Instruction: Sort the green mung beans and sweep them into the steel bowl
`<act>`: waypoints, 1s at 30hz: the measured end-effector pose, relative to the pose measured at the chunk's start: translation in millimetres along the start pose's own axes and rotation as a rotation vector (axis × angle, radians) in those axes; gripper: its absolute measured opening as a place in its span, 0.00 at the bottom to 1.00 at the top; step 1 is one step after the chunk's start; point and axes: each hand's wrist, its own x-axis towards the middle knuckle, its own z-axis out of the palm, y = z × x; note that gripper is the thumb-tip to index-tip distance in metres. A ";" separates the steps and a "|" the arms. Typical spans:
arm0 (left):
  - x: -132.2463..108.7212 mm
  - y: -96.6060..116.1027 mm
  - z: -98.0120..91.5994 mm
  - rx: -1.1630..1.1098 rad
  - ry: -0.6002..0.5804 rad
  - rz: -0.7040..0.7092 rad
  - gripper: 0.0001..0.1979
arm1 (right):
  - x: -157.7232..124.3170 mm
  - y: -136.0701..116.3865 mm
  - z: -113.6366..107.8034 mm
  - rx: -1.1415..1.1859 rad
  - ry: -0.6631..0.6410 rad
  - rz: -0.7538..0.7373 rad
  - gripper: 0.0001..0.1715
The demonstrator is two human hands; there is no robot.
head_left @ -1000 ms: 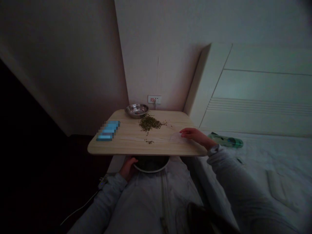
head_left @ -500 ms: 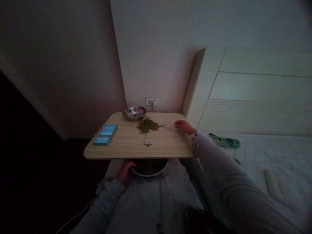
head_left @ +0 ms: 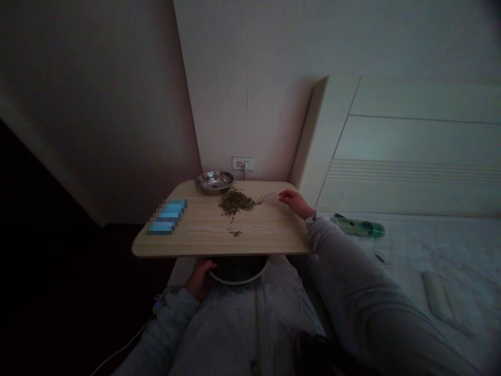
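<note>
My right hand [head_left: 294, 201] pinches a thin clear plastic piece [head_left: 271, 198] above the right part of the wooden table [head_left: 203, 237]. To its left lies a pile of small green-brown beans or seeds [head_left: 236, 201]. A smaller scatter of seeds [head_left: 235, 232] is closer to the table's front edge. Below that edge, my left hand [head_left: 201, 278] is closed on the left rim of a dark bowl [head_left: 239, 271] with a pale rim, held at my lap. The tabletop hides the bowl's far side.
A shiny metal bowl [head_left: 214, 183] stands at the table's back left. A blurred-out phone-like screen [head_left: 167, 216] lies on the left side. Behind is a wall socket [head_left: 242, 163] with a plug. On the bed to the right rests a green bottle-shaped object [head_left: 360, 226].
My right hand and the clear plastic piece have shifted slightly, and the plastic's tilt looks different. The seed pile looks the same. My left hand stays on the dark bowl.
</note>
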 end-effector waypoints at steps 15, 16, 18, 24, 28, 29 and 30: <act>8.0 -5.8 -5.6 -0.014 -0.028 0.010 0.11 | -42.5 -52.5 46.4 0.045 -0.370 -0.078 0.12; 8.7 -5.7 -6.1 -0.018 -0.026 0.001 0.11 | -42.7 -52.6 47.0 0.037 -0.374 -0.081 0.12; 9.4 -5.5 -6.7 -0.015 -0.017 -0.002 0.12 | -44.1 -52.7 46.5 0.031 -0.378 -0.082 0.12; 9.7 -5.6 -6.1 -0.020 -0.030 -0.003 0.12 | -49.5 -52.3 38.5 0.056 -0.379 -0.058 0.12; 10.1 -6.1 -6.2 -0.018 -0.034 -0.002 0.09 | -48.1 -51.3 37.8 0.074 -0.378 -0.045 0.12; 9.9 -5.9 -5.9 -0.014 -0.026 -0.003 0.10 | -47.4 -51.5 38.6 0.080 -0.377 -0.044 0.12; 9.5 -5.6 -5.5 -0.013 -0.019 -0.003 0.10 | -46.8 -52.0 39.5 0.082 -0.377 -0.044 0.12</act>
